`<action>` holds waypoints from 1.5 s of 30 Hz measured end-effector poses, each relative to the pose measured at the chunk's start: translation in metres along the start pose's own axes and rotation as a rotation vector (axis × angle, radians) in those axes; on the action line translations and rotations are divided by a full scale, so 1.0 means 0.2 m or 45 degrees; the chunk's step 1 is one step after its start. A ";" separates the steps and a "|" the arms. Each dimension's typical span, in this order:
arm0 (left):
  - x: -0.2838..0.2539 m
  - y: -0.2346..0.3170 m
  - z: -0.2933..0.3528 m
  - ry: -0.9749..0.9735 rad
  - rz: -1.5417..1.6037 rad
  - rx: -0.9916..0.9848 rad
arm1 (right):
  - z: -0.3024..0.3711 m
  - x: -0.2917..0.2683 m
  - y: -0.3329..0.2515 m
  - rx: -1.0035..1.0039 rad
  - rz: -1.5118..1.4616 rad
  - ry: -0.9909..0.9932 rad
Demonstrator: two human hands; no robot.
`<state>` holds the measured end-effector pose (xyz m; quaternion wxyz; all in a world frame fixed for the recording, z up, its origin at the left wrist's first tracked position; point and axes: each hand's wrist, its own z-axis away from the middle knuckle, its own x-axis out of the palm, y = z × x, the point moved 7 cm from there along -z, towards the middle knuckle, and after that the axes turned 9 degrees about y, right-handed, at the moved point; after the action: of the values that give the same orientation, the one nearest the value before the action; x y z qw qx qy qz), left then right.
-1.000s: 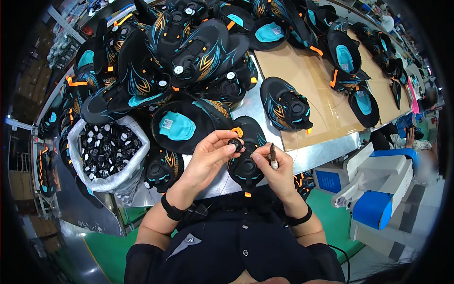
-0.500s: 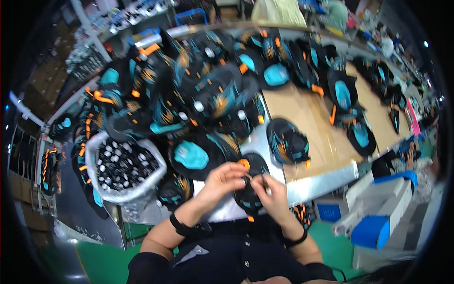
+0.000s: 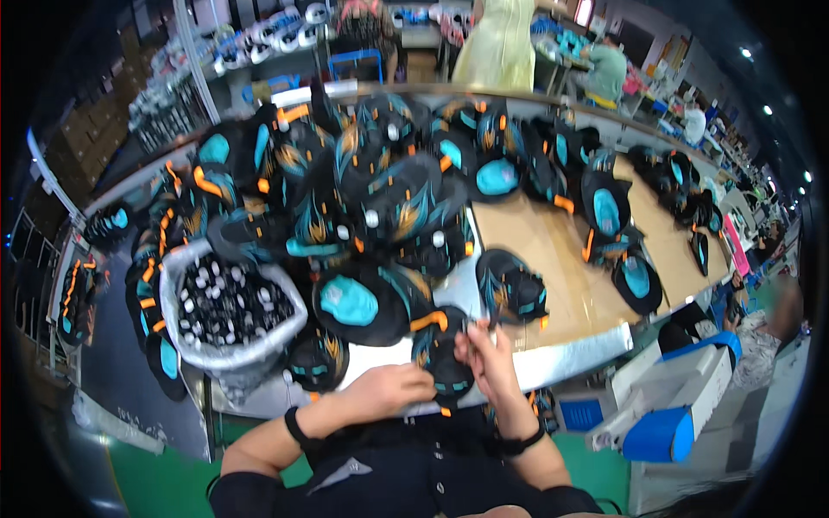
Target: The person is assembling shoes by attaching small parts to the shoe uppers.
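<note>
At lower centre, a black shoe upper (image 3: pixel 442 361) lies long axis vertical in frame. The right hand (image 3: pixel 485 356) pinches its top; the left hand (image 3: pixel 390 390) grips its lower edge. A clear bag of black knobs (image 3: pixel 226 311) sits left.

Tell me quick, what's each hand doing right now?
Left hand: curled on the near edge of the black shoe upper, gripping it.
Right hand: fingers pinched at the upper's top edge.

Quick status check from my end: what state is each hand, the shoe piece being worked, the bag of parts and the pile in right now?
left hand: resting on the shoe piece's lower edge, fingers curled
right hand: pinching at the shoe piece's top, grip contents hidden
shoe piece: flat at the table edge, between both hands
plastic bag: open, full of small black parts
shoe pile: heaped, unsorted
</note>
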<state>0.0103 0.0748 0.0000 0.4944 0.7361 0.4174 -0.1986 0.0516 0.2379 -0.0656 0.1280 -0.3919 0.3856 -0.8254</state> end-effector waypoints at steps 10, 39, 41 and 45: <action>0.08 -0.17 -0.18 0.394 1.200 -1.099 | 0.10 -0.01 -0.06 -0.223 0.076 -0.004; 0.08 -0.24 -0.23 0.221 1.021 -0.960 | 0.13 -0.02 -0.07 -0.131 0.526 -0.060; 0.11 -0.27 -0.19 0.256 1.054 -0.962 | 0.14 -0.04 -0.05 -0.123 0.547 -0.044; 0.18 -0.24 -0.19 0.075 1.170 -0.993 | 0.11 -0.01 -0.14 -0.322 0.674 -0.145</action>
<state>-0.0118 0.1318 -0.0352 0.7514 0.6106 0.1123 0.2237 0.0722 0.2451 -0.0372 0.3105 -0.3361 0.5664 -0.6854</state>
